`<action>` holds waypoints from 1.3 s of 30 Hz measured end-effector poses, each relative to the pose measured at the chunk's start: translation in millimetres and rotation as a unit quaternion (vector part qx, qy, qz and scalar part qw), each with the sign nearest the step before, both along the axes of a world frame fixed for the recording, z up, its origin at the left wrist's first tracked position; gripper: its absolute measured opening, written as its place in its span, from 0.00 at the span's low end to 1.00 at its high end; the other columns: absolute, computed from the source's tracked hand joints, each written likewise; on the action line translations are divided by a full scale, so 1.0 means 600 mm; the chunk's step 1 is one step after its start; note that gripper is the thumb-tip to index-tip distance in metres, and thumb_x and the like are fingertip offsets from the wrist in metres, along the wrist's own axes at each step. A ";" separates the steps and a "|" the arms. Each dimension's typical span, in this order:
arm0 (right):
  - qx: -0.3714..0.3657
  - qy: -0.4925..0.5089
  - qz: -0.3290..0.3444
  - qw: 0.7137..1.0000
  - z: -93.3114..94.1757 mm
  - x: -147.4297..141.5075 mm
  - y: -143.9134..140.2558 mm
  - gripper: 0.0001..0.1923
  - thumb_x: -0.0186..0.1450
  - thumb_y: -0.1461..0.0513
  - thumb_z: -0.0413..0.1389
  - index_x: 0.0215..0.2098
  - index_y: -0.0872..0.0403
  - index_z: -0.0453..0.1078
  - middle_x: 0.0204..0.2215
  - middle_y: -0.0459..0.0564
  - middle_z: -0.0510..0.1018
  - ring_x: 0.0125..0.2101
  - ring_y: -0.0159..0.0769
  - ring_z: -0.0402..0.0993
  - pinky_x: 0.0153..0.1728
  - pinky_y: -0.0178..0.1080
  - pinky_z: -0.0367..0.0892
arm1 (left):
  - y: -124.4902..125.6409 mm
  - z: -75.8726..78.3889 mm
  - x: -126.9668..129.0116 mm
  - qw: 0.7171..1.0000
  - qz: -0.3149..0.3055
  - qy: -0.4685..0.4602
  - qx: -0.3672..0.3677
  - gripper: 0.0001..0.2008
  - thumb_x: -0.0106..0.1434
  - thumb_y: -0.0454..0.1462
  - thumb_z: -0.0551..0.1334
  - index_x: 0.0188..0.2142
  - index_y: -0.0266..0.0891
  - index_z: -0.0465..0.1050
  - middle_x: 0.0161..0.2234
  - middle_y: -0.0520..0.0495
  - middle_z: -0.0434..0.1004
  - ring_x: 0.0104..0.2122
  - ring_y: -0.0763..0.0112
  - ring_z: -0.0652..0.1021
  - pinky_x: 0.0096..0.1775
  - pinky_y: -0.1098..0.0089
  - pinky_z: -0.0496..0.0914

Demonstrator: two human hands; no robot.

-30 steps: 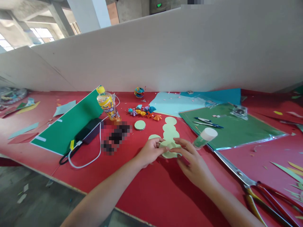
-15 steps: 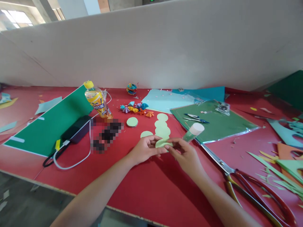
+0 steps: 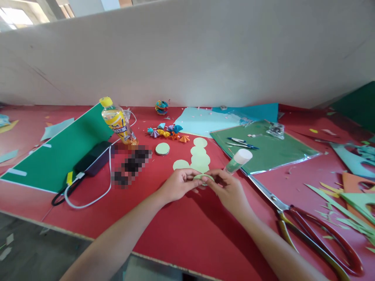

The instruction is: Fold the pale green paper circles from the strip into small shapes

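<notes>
Between my two hands a pale green paper circle (image 3: 200, 177) is bent, its edges pinched by fingers and thumbs. My left hand (image 3: 179, 184) is closed on its left side, and my right hand (image 3: 225, 187) is closed on its right side. Just beyond lie several overlapping light green paper circles (image 3: 200, 158) in a column, with one more circle (image 3: 181, 164) to their left. A small stack of round green paper (image 3: 162, 148) sits farther left. Right of my right hand stands a glue stick (image 3: 240, 159) with a white cap.
Large scissors (image 3: 278, 203) with red handles lie at the right, beside green paper scraps (image 3: 348, 218). Pens (image 3: 243, 144) rest on a plastic-wrapped green sheet (image 3: 281, 156). A drink bottle (image 3: 118, 123), a black box with cables (image 3: 93, 158) and folded paper pieces (image 3: 168, 132) lie beyond.
The paper circle between my hands is bent further, so less of its face shows. Both hands have stayed in nearly the same place, and the view has shifted slightly.
</notes>
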State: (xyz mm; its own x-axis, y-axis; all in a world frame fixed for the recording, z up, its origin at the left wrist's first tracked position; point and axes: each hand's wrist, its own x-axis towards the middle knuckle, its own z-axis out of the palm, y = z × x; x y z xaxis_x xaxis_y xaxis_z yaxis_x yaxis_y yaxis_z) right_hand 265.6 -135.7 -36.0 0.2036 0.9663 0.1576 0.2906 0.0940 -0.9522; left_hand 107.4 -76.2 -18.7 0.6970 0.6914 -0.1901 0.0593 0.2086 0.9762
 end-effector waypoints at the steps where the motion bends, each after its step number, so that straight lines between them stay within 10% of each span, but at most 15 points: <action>1: 0.001 -0.003 -0.001 1.000 0.000 0.000 0.000 0.14 0.59 0.52 0.56 0.30 0.55 0.72 0.24 0.48 0.76 0.24 0.33 0.69 0.26 0.34 0.64 | 0.000 0.001 0.000 1.000 -0.001 0.003 0.001 0.18 0.53 0.47 0.66 0.36 0.34 0.73 0.32 0.44 0.77 0.35 0.65 0.78 0.36 0.68 0.72; 13: -0.011 -0.054 0.011 0.998 0.002 -0.004 -0.001 0.14 0.60 0.52 0.56 0.26 0.54 0.71 0.21 0.48 0.75 0.23 0.34 0.68 0.24 0.35 0.63 | 0.001 -0.012 -0.005 0.997 -0.026 0.038 0.062 0.12 0.57 0.40 0.63 0.39 0.35 0.74 0.31 0.45 0.77 0.32 0.71 0.76 0.36 0.71 0.67; 27: -0.068 0.005 0.037 0.997 -0.010 0.011 0.009 0.17 0.59 0.58 0.54 0.44 0.55 0.74 0.31 0.50 0.80 0.30 0.39 0.74 0.33 0.41 0.69 | 0.011 -0.007 -0.011 0.997 -0.025 0.055 -0.039 0.31 0.55 0.41 0.66 0.56 0.38 0.62 0.36 0.40 0.79 0.40 0.61 0.78 0.32 0.70 0.71; 39: -0.040 0.057 0.065 0.995 0.004 0.001 0.005 0.15 0.61 0.55 0.53 0.42 0.53 0.72 0.39 0.52 0.78 0.40 0.41 0.74 0.40 0.41 0.69 | 0.008 0.001 -0.002 0.999 0.014 0.008 -0.041 0.24 0.55 0.46 0.65 0.48 0.34 0.69 0.37 0.39 0.78 0.37 0.63 0.79 0.34 0.69 0.73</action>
State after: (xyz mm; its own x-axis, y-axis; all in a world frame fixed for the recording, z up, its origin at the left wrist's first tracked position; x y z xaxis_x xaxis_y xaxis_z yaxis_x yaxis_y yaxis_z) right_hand 266.4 -132.7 -33.8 0.0877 0.9943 0.0613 0.1705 0.0457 -0.9843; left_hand 106.3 -71.1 -17.8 0.6738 0.6928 -0.2570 0.0673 0.2888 0.9550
